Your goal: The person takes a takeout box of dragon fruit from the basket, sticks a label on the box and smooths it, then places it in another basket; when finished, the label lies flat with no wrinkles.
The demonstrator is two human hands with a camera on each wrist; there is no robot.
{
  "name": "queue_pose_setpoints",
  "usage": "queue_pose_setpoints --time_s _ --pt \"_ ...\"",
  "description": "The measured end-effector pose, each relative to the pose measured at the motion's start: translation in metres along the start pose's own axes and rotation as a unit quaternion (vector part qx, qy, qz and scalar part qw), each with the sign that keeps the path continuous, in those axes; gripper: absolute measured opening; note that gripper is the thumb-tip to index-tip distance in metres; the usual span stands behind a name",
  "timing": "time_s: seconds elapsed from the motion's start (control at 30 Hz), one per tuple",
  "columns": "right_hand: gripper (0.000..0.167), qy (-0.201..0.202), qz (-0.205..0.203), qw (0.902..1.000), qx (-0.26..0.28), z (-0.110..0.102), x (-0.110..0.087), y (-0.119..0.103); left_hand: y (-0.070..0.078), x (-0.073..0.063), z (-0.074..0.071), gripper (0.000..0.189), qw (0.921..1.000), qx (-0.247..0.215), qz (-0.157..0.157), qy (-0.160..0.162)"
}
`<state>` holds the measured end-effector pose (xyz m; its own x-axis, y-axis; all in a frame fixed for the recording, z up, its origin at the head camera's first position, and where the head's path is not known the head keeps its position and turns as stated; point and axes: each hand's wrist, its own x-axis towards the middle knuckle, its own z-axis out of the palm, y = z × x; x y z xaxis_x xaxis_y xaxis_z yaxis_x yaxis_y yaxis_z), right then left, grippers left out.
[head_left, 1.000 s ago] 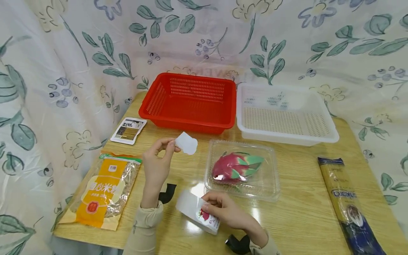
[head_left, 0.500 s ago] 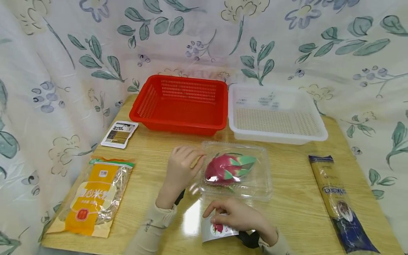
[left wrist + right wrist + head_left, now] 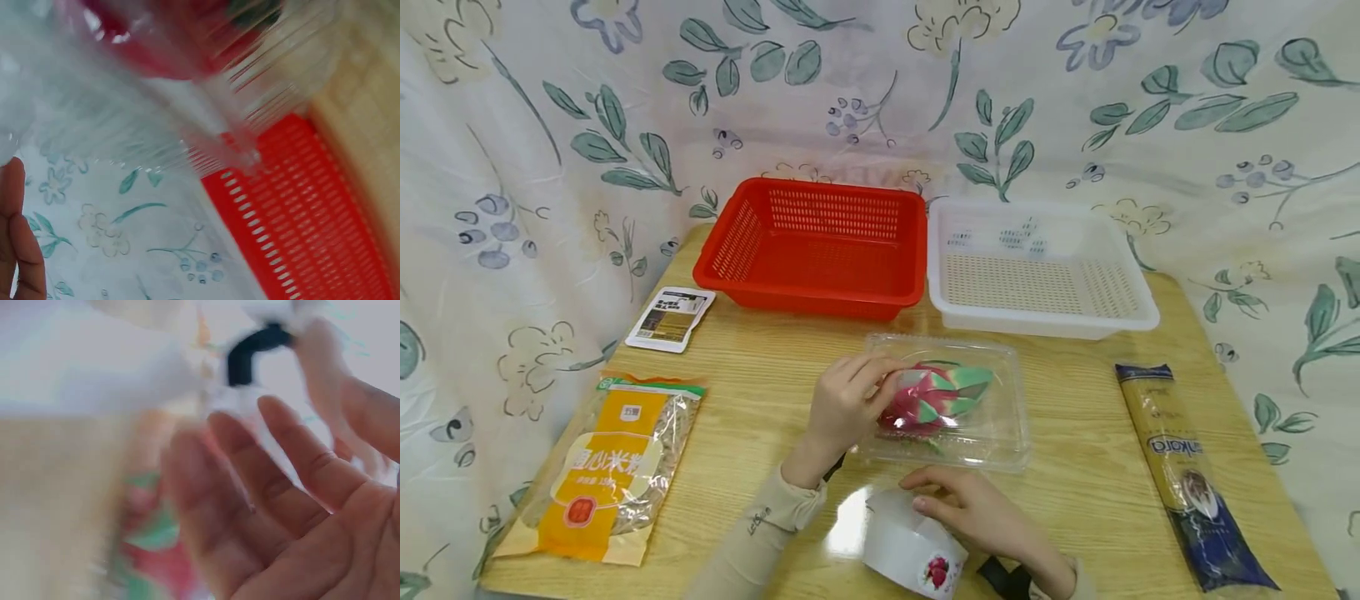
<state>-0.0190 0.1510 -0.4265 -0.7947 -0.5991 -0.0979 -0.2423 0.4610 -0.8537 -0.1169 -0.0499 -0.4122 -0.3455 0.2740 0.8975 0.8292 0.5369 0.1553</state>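
My left hand [image 3: 847, 404] reaches over a clear clamshell box [image 3: 1011, 417], thumb and index finger together at its left side. A pale sticker at those fingertips is hard to make out. Inside the box lies a pink dragon fruit [image 3: 947, 392] with green-tipped scales. In the left wrist view, the fingers [image 3: 24, 244] are beside the ribbed plastic. My right hand [image 3: 977, 512] is just above a white roll of labels [image 3: 898, 537] printed with a dragon fruit. The right wrist view shows its fingers [image 3: 294, 444] loosely spread, with nothing gripped.
A red basket [image 3: 812, 300] and a white basket [image 3: 1045, 321] stand at the back. A small white packet [image 3: 672, 319] and a yellow-labelled bag [image 3: 606, 467] lie on the left. A long gold-and-blue package [image 3: 1187, 475] lies at the right.
My left hand has moved right with the sticker, from beside the box to over it. My right hand has let go of the label roll, which now shows its pale curved side.
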Motion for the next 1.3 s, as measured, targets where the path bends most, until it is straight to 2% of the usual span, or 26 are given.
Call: queue_pose_setpoints --time_s 0.07,0.13,0.3,0.4,0.47,0.53,0.67,0.73,0.8,0.93,1.07,1.17,1.3 --pt "0.034 0.003 -0.008 0.998 0.063 -0.016 -0.001 -0.005 0.002 0.006 0.0 0.023 0.9997 -0.013 0.012 0.016" --pt "0.041 0.022 -0.019 0.9905 0.134 -0.032 0.002 -0.008 0.005 0.011 0.0 0.022 0.9989 -0.021 0.032 0.026" --pt "0.054 0.072 -0.049 0.9531 0.29 -0.065 0.022 -0.001 0.012 0.017 0.004 0.018 0.9959 -0.031 0.081 0.027" --pt "0.041 0.075 -0.031 0.9293 0.36 -0.079 0.037 0.002 0.016 0.018 0.005 0.018 0.9944 -0.017 0.102 0.02" --pt "0.029 0.082 -0.014 0.9221 0.378 -0.086 0.044 0.001 0.019 0.019 0.005 0.018 0.993 0.003 0.117 0.015" --pt "0.024 0.092 0.005 0.9239 0.371 -0.092 0.049 -0.001 0.022 0.021 0.003 0.018 0.9908 0.026 0.133 0.007" --pt "0.031 0.11 0.037 0.94 0.321 -0.101 0.049 -0.008 0.026 0.026 -0.001 0.016 0.9842 0.059 0.167 -0.008" --pt "0.033 0.114 0.041 0.9473 0.296 -0.106 0.048 -0.011 0.027 0.029 -0.004 0.013 0.9807 0.073 0.18 -0.02" --pt "0.037 0.121 0.042 0.9505 0.283 -0.111 0.047 -0.014 0.027 0.033 -0.005 0.011 0.9783 0.081 0.186 -0.043" --pt "0.048 0.126 0.054 0.9601 0.244 -0.123 0.048 -0.015 0.027 0.039 -0.005 0.007 0.9724 0.102 0.179 -0.109" --pt "0.049 0.12 0.088 0.9755 0.162 -0.131 0.053 -0.013 0.025 0.039 0.002 0.012 0.9631 0.114 0.17 -0.175" --pt "0.046 0.119 0.104 0.9825 0.098 -0.131 0.059 -0.009 0.023 0.036 0.01 0.017 0.9602 0.102 0.16 -0.205" --pt "0.041 0.122 0.113 0.9858 0.02 -0.128 0.067 -0.003 0.021 0.029 0.019 0.018 0.9579 0.089 0.149 -0.229"
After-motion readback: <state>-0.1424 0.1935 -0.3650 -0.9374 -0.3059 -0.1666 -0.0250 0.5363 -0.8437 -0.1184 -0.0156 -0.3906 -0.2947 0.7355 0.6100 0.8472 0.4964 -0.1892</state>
